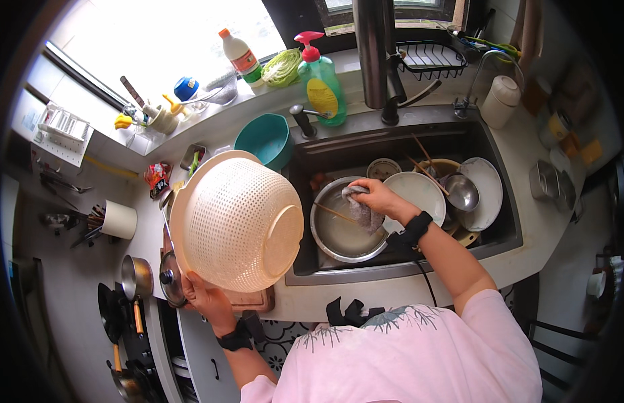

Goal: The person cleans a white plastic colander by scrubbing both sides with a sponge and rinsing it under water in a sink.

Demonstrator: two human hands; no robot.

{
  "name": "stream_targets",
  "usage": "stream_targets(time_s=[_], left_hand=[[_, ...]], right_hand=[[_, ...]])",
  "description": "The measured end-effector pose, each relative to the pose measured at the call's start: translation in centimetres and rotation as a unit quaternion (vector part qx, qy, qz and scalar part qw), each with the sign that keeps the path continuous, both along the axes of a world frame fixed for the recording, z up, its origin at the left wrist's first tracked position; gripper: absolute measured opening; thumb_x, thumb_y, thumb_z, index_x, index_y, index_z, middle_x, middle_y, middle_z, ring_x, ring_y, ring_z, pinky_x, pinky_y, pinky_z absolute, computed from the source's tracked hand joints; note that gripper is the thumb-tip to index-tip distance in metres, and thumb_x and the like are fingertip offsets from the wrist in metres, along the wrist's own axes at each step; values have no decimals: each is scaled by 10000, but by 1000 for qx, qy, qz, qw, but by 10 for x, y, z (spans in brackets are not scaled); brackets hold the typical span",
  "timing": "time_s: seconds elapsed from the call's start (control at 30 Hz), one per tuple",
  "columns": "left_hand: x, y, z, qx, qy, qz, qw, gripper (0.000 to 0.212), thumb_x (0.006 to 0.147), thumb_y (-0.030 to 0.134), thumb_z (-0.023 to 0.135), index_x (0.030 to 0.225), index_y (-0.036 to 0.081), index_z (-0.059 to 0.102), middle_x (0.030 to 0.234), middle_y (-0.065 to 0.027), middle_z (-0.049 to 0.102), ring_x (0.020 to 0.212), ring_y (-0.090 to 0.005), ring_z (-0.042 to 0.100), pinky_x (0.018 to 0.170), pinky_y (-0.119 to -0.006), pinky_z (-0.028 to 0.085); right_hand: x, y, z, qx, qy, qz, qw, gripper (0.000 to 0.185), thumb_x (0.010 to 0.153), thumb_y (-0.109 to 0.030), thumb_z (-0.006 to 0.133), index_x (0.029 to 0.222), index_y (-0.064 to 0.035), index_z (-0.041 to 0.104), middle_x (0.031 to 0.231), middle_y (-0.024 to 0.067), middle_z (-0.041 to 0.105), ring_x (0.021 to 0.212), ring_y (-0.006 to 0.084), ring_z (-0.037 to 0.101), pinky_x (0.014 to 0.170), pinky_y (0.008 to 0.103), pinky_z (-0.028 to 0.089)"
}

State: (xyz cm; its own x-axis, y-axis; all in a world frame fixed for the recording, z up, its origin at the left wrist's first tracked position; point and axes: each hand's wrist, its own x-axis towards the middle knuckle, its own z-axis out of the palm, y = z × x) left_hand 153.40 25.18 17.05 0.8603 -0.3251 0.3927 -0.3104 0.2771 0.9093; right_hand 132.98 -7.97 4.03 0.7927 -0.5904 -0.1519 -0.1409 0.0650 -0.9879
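Note:
A cream plastic colander is tilted on its side above the counter, left of the sink, its perforated outside facing the camera. My left hand grips its lower rim. My right hand holds a bunched grey cloth over a round metal basin in the sink. Cloudy water and a chopstick are in that basin. Beside it lie a white plate, a small metal bowl, another white dish and more chopsticks.
A teal plastic bowl and a green pump bottle stand behind the sink's left end. A dark faucet rises at the back. Left of the colander are a glass pot lid, a cutting board and a saucepan.

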Motion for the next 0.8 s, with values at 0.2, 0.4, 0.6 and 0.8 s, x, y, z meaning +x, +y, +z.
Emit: stream_targets(time_s=[0.2,0.4,0.6,0.8], left_hand=[[-9,-12,4,-5,8,-18,1000,247,1004,238,489,931,11,555,913,-13,624,833,-57,510,789,-226,391],[-7,15,3,-7,1,-10,1000,234,993,224,513,914,9,556,895,-9,616,823,-57,501,779,-224,388],[-6,24,-2,-10,-3,-9,1000,251,985,243,533,908,7,572,895,-5,621,809,-54,501,764,-220,388],[-15,30,5,18,11,23,1000,264,980,258,545,913,6,585,879,3,627,798,-47,506,744,-207,387]], right_hand=[[29,15,-118,-383,-24,54,922,211,868,-162,531,1001,-48,650,919,73,650,872,190,617,818,321,490],[45,40,-129,-414,150,211,873,246,937,-216,467,976,-51,645,945,104,638,849,223,593,782,356,477],[35,45,-166,-555,238,296,740,293,949,-239,442,1091,-47,612,1040,103,624,937,211,593,853,339,482],[52,40,-122,-509,321,360,713,289,956,-197,418,1142,-53,586,1086,107,612,981,211,584,883,316,473]])
